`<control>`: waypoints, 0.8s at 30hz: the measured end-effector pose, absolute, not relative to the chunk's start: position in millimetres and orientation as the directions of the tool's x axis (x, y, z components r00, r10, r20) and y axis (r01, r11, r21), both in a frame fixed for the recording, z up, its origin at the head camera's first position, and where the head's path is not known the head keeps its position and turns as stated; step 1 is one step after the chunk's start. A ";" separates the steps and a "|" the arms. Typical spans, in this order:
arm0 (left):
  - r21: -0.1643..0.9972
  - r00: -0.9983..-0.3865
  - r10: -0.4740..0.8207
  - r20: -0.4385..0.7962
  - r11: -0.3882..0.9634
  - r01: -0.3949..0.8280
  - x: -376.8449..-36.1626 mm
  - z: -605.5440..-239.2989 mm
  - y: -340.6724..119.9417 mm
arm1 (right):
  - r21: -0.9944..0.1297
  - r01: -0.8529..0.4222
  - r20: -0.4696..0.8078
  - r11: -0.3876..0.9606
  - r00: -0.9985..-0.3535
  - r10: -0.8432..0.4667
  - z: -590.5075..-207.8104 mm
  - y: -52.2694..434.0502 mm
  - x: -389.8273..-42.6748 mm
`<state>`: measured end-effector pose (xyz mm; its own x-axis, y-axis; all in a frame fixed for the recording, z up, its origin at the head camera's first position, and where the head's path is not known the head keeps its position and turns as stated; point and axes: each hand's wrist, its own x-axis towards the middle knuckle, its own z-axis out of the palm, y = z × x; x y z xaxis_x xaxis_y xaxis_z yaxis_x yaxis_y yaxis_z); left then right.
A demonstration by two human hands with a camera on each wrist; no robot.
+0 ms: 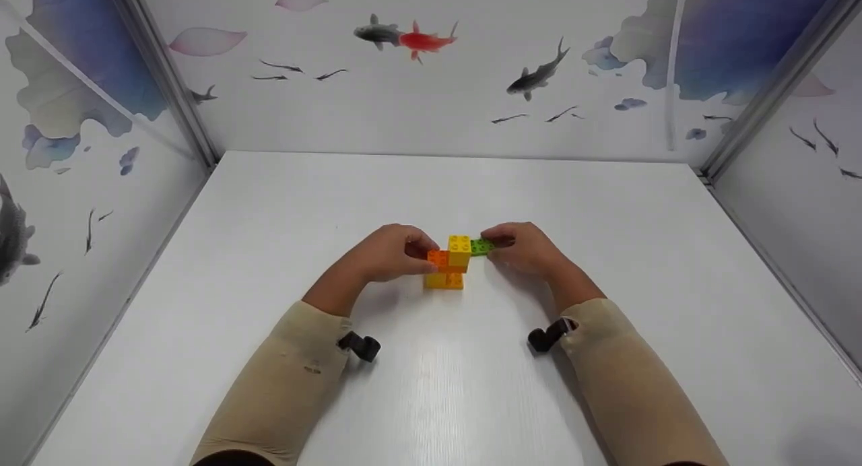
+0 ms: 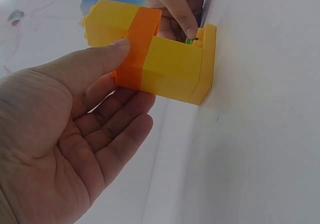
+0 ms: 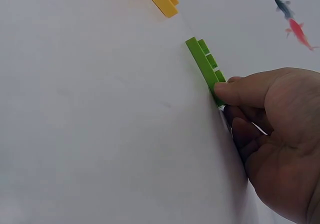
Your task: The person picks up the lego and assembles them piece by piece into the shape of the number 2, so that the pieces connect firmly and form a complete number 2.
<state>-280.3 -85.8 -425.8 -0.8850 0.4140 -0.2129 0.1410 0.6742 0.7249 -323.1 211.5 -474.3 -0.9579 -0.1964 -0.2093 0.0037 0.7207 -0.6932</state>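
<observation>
Left hand steadies brick stack; right hand pinches green plate

Light is bright, even and diffuse, apparently from above. The white table shows a soft sheen in front of the sleeves, and faint shadows lie under the hands and the blocks. The head view is sharp in the middle, with straight frame edges bowing slightly toward the corners. Both wrist views are washed out, near overexposed; the left palm looks soft, perhaps too close for focus.
</observation>
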 end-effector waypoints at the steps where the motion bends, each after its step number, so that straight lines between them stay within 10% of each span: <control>1: 0.721 -0.886 0.411 -0.215 0.678 0.140 -280.2 -425.9 -85.6 | -0.693 0.006 -0.211 0.721 -0.958 -0.194 -474.2 211.2 -323.0; 24: 0.718 -0.881 0.429 -0.198 0.676 0.168 -277.1 -422.9 -84.6 | -0.747 -0.012 -0.158 0.665 -0.968 -0.194 -434.1 218.0 -314.4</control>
